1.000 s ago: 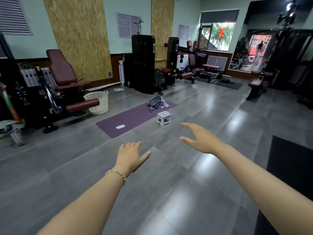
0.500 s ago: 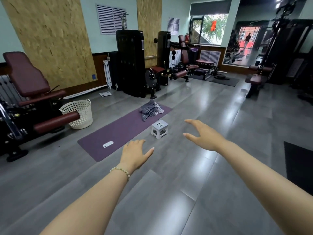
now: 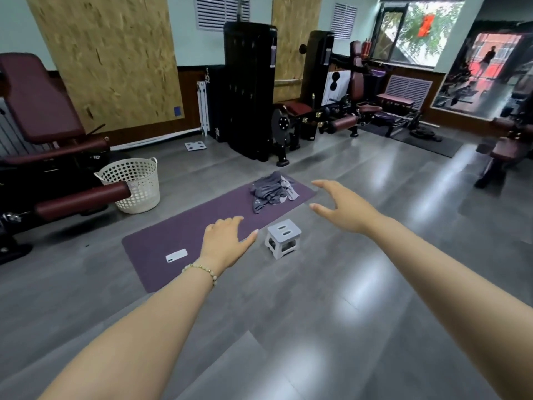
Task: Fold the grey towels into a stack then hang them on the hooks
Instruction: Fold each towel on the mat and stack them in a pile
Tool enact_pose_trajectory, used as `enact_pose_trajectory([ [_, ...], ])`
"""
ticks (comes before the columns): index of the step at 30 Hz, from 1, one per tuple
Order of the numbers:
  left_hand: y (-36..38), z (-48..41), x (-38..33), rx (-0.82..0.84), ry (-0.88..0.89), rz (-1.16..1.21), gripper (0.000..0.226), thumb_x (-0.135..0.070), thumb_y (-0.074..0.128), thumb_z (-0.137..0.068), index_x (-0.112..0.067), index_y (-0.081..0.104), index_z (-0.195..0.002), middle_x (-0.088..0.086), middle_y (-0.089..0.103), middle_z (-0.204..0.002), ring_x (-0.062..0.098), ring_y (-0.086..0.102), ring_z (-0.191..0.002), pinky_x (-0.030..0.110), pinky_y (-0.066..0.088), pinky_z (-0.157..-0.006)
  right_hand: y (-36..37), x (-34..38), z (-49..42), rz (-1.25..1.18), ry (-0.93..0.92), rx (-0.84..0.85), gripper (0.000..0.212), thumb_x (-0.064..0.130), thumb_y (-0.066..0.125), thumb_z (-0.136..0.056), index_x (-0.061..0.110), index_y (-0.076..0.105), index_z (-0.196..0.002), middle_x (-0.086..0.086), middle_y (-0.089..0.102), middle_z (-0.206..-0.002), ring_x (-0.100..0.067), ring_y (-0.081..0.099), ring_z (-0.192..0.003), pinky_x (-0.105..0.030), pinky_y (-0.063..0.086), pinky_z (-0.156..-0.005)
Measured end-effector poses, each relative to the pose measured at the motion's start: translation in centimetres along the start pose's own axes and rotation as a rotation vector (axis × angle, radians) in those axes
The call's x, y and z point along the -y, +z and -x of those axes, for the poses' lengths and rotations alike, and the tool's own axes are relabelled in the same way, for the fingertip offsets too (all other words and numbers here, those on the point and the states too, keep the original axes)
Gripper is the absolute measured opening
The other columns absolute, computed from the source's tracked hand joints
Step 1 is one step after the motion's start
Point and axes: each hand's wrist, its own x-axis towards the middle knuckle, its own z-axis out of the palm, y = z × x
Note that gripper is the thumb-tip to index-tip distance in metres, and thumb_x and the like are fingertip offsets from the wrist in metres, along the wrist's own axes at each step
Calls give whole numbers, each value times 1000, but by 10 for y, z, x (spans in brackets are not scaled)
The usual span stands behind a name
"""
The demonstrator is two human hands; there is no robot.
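Approach step: left hand [image 3: 225,243] and right hand [image 3: 343,207] held out, fingers [image 3: 323,184] spread and empty, grey towels [image 3: 272,192] heaped well beyond them; next likely means closing in, grabbing one.

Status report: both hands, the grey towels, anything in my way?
Left-hand grip open, empty. Right-hand grip open, empty. Grey towels heaped unfolded on purple mat, untouched. Small stool on floor beside mat, short of towels.

One grey towels heap [image 3: 272,190], one yoga mat [image 3: 184,232], one folding stool [image 3: 284,236], one white phone [image 3: 176,255], one laundry basket [image 3: 135,183], one left hand [image 3: 227,241], one right hand [image 3: 343,206].
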Motion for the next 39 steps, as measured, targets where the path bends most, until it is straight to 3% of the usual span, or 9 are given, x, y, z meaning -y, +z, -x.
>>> enact_pose_trajectory([
  [10, 52, -296, 33, 22, 10, -24, 64, -61, 36, -92, -19, 41, -140, 2, 53, -135, 22, 46, -125, 36, 33, -103, 24, -100, -286, -6, 4, 23, 58, 40, 52, -94, 24, 30, -146, 1, 35, -149, -17, 45, -128, -32, 36, -102],
  [20, 101, -562, 40, 48, -18, -34, 61, -58, 36, -93, -18, 42, -139, 1, 51, -136, 21, 44, -127, 35, 30, -105, 27, -202, -555, -15, -39, 45, 63, 48, 51, -92, 25, 29, -146, 3, 35, -149, -16, 38, -134, -37, 35, -108],
  [27, 152, -738, 41, 74, -162, -31, 62, -59, 36, -93, -18, 42, -139, 1, 51, -137, 21, 43, -128, 36, 31, -107, 35, -289, -752, -5, -126, 117, 61, 45, 51, -94, 24, 28, -146, 1, 35, -148, -20, 40, -133, -37, 37, -104],
  [32, 161, -842, 61, 36, -252, -1, 58, -57, 39, -93, -18, 46, -135, 3, 54, -133, 23, 44, -127, 37, 31, -105, 44, -317, -884, -30, -189, 180, 59, 45, 51, -93, 23, 31, -145, 0, 37, -147, -20, 41, -132, -39, 37, -105],
  [39, 193, -1002, 119, 65, -280, -9, 58, -57, 39, -93, -19, 45, -136, 3, 53, -134, 24, 44, -126, 36, 32, -104, 98, -339, -1043, 0, -233, 228, 59, 43, 51, -94, 24, 29, -146, -2, 38, -147, -21, 38, -133, -32, 34, -102],
])
